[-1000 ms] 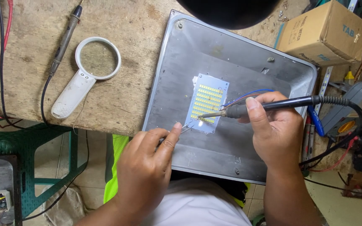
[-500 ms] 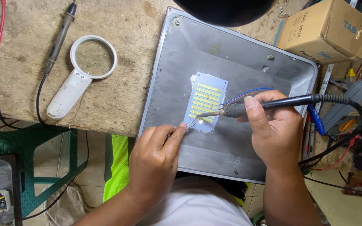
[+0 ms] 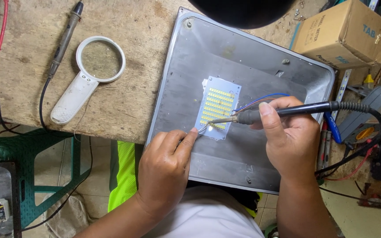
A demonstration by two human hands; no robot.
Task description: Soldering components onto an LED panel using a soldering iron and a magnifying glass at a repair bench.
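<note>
White LED board (image 3: 217,107) apparently touches left fingers (image 3: 189,136).

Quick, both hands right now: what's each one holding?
Left hand: closed, pinching a thin solder wire at the LED board.
Right hand: closed on the soldering iron, tip on the board.

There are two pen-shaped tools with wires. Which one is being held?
The black soldering iron on the right, gripped in the right hand with its tip on the small LED board. The other, a probe, lies untouched on the wooden bench beside the magnifying glass.
</note>
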